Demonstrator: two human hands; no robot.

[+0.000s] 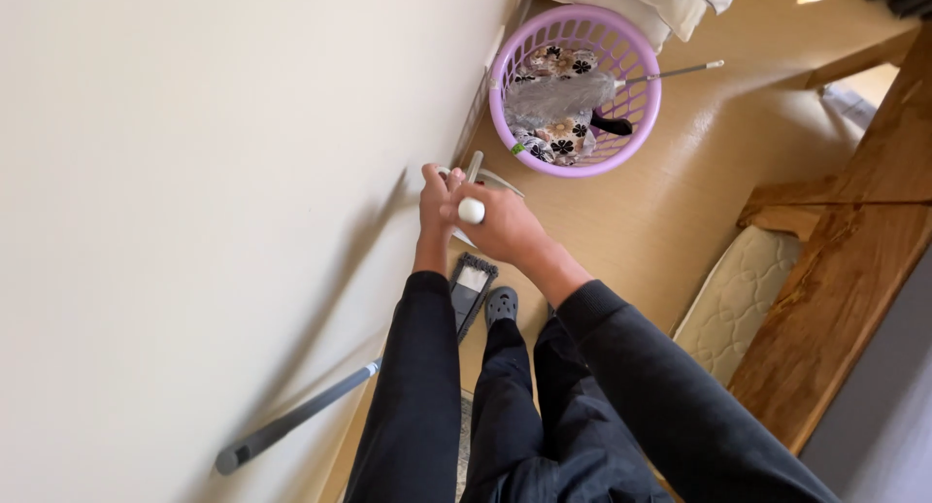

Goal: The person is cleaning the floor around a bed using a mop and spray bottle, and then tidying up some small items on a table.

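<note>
Both hands closed on a white-tipped handle, beside a cream wall

Nearest us, a grey pole (296, 420) leans against the cream wall (175, 173) on the left, and our dark trousers run down to a grey clog (501, 305) on the tan floor (680, 202); just left of the clog lies a flat mop head (470, 287). Above these our right hand (500, 221) wraps tight around a thin handle (472, 197) just under its white end, and our left hand (437, 197) grips beside it, fingers curled shut, touching the right. A pale quilted mattress (738, 299) sits to the right against a wooden frame (845, 270). Farther off, a purple basket (641, 115) stands near the wall, holding flowered cloth (563, 139) and a grey duster (558, 95) whose thin rod pokes out rightward
</note>
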